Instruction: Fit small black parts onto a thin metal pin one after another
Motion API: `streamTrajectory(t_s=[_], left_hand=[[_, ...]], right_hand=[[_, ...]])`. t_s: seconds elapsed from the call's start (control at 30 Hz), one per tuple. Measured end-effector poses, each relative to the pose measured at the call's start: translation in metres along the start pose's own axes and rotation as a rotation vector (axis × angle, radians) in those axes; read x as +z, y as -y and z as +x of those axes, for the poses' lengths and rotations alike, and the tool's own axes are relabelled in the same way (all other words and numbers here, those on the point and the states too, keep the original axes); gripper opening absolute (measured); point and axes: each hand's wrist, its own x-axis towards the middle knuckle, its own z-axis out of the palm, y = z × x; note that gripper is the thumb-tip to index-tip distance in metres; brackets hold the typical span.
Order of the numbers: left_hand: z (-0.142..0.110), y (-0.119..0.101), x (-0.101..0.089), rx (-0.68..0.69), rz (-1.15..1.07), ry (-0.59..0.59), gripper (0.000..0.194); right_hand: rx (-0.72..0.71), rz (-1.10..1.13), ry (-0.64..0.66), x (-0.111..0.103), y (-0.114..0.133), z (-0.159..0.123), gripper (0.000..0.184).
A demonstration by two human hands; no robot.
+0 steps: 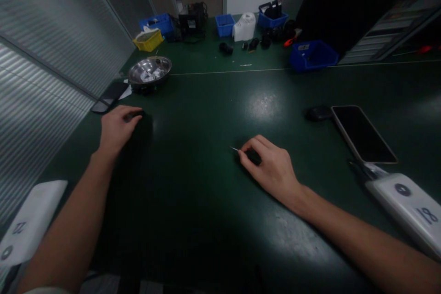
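Note:
My right hand (270, 165) is above the middle of the green table (193, 183). Its thumb and index finger pinch a thin, shiny, needle-like metal piece (234, 148), which points to the left. To the left, my left hand (119, 128) hovers low over the table near a dark flat device (110, 96). Its thumb and index finger curve toward each other, and a small dark spot shows at their tips. Whether that is an object or shadow is hard to make out. A metal bowl (165, 65) with crumpled white bits stands beyond this hand.
A phone (364, 133), a black mouse (319, 113) and a white device marked 18 (409, 206) lie at right. Another white device (34, 220) is at left. Blue bins (313, 55), a yellow basket (149, 41) and a white housing (244, 27) line the back.

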Motion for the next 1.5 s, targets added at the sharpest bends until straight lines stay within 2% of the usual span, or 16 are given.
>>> streamTrajectory(t_s=[0.1,0.2,0.37,0.43,0.53,0.67,0.93,1.23,1.5], left_hand=[[-0.003,0.024,-0.01,-0.089,0.045,-0.005,0.056],[-0.005,0.04,-0.018,-0.146,0.053,0.053,0.061],[-0.006,0.055,-0.023,-0.185,0.008,0.132,0.047],[-0.004,0.059,-0.02,-0.238,-0.014,0.112,0.041],[-0.002,0.066,-0.013,-0.298,-0.053,0.046,0.042],[-0.002,0.075,-0.006,-0.289,-0.094,-0.043,0.04],[-0.003,0.08,-0.005,-0.209,-0.056,-0.111,0.032],[-0.001,0.083,-0.002,-0.251,-0.006,-0.117,0.037],[-0.005,0.069,-0.007,-0.186,0.138,-0.099,0.04]], right_hand=[[-0.003,0.0,-0.01,0.0,0.0,0.0,0.017],[0.001,0.003,-0.009,0.0,0.001,0.0,0.016],[0.002,0.004,-0.005,0.0,0.001,0.0,0.017],[0.002,0.004,-0.007,0.0,0.0,0.0,0.017],[0.004,0.006,-0.01,0.001,0.0,0.0,0.016],[0.006,0.007,-0.012,0.0,0.0,0.0,0.018],[0.002,0.021,-0.013,0.0,0.0,0.0,0.017],[0.003,0.013,-0.012,0.0,0.001,0.0,0.017],[0.001,-0.007,-0.013,0.001,0.001,0.0,0.017]])
